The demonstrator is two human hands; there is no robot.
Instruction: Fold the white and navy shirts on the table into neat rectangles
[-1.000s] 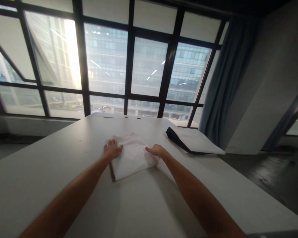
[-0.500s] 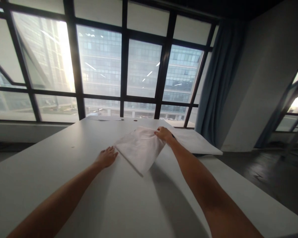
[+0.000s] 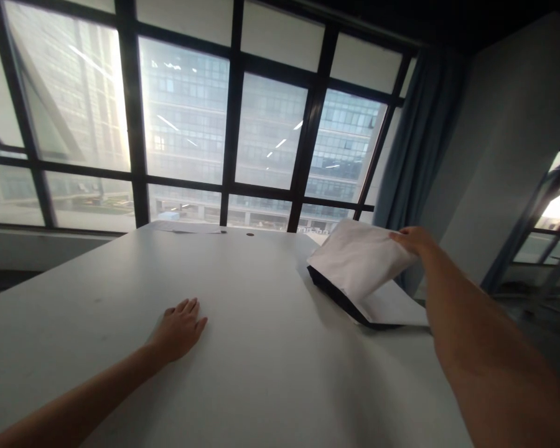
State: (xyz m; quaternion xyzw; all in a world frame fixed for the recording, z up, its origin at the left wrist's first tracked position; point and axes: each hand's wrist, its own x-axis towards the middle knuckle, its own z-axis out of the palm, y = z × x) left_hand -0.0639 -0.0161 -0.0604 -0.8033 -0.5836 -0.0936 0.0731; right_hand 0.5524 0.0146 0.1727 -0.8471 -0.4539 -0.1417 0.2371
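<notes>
In the head view, the right hand (image 3: 413,239) is at the right side of the frame. Its thumb and fingers are pinched on one edge of a white folded piece (image 3: 359,252). That piece is right of the middle, slanting over a pile with a white top (image 3: 394,303) and a dark layer (image 3: 343,303) under it. It is hard to tell if it touches the pile all along. The left hand (image 3: 180,326) is left of the middle, low down, palm down on the white table (image 3: 247,379). Its fingers are close to each other and its thumb sticks out. The white piece looks floppy, so it might bend or crease, because one hand holds just one edge. If it drags on the pile, the pile might slide crooked.
</notes>
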